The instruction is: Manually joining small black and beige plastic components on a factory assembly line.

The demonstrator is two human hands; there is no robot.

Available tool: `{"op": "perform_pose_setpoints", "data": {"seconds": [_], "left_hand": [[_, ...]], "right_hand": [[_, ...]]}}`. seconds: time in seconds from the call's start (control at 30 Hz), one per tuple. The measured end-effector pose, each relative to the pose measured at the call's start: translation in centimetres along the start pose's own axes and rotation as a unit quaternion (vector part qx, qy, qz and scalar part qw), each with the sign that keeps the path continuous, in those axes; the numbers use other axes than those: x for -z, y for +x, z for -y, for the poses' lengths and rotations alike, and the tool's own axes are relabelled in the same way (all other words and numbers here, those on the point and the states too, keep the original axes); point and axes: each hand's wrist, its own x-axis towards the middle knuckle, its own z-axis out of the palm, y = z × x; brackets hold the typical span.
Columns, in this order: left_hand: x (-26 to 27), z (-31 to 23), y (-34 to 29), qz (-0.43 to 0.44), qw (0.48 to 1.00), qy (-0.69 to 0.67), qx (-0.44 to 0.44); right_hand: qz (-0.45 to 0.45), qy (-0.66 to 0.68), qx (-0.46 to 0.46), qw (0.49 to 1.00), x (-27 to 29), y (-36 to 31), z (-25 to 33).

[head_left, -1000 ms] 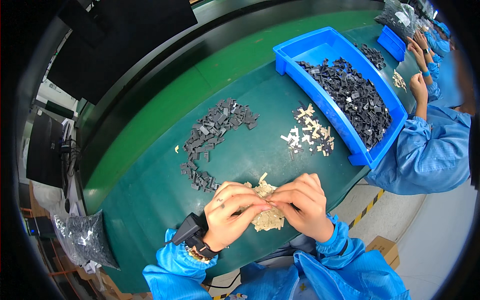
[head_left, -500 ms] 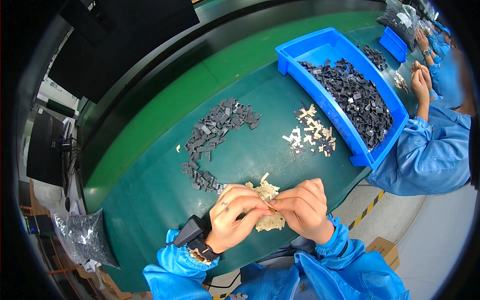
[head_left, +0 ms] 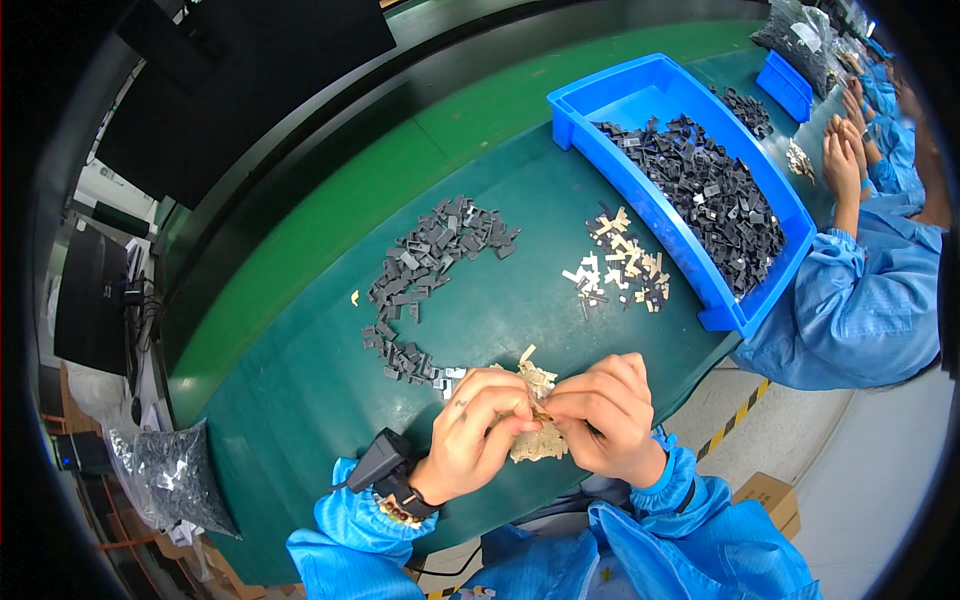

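Note:
My left hand [head_left: 470, 430] and my right hand [head_left: 610, 415] meet at the near edge of the table, thumbs and fingertips pinched together. Between them is a small tan strip [head_left: 541, 412], mostly covered by the fingers, so its exact kind is unclear. Directly beneath lies a heap of cream-coloured flat scraps [head_left: 540, 446], partly hidden by both hands. Beyond my left hand, a curved band of small dark grey plastic parts [head_left: 432, 250] runs across the green table. A few lighter grey parts [head_left: 447, 378] touch its near end, close to my left knuckles.
A mixed pile of cream and dark pieces [head_left: 625, 265] lies by a large blue bin [head_left: 640, 225] of black parts. Bagged dark parts [head_left: 182, 475] rest at the left edge. At right, a co-worker in a blue sleeve [head_left: 850, 300] sits by a smaller blue bin [head_left: 785, 88].
My fingertips have shifted slightly on the tan strip, and my left hand has moved a little to the right. At right, the co-worker's hands have changed position.

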Motion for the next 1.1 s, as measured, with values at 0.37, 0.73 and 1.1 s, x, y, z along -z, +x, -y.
{"op": "perform_pose_setpoints", "data": {"seconds": [0.37,0.73,1.1], "left_hand": [[-0.4,0.7,-1.0,-0.061,0.989,-0.113,0.073],[0.5,-0.3,0.1,-0.042,0.998,-0.019,0.03],[1.7,-0.1,1.4,-0.022,0.989,0.143,0.001]], "right_hand": [[0.028,0.068,-0.067,0.995,0.6,0.4,-0.5],[0.056,0.076,-0.068,0.993,0.5,0.5,-0.4],[-0.01,0.148,-0.186,0.971,0.4,-0.8,-0.7]]}}
